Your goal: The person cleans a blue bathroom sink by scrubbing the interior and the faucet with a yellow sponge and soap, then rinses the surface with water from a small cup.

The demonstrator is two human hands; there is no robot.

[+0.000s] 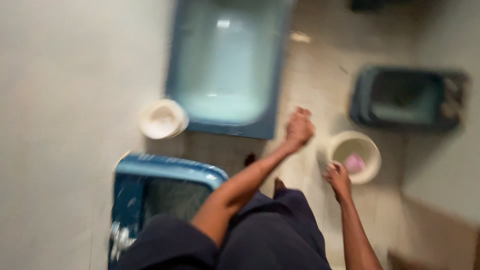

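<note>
Blue tub (165, 172) nearest, at floor's lower left. Right hand (338, 177), curled, grips the rim of a cream bucket (356, 156); contents blurred. Left hand (299, 129), loosely fisted, hangs empty over tiled floor (320, 75). Farther: large blue basin (225, 65), white bowl (161, 118) beside it.

Round cream bucket (356, 156) stood upright on the tiled floor (320, 80), open top facing up, a pink item lay inside near its right wall, rim just beside the right hand (338, 179), picture blurred.
</note>
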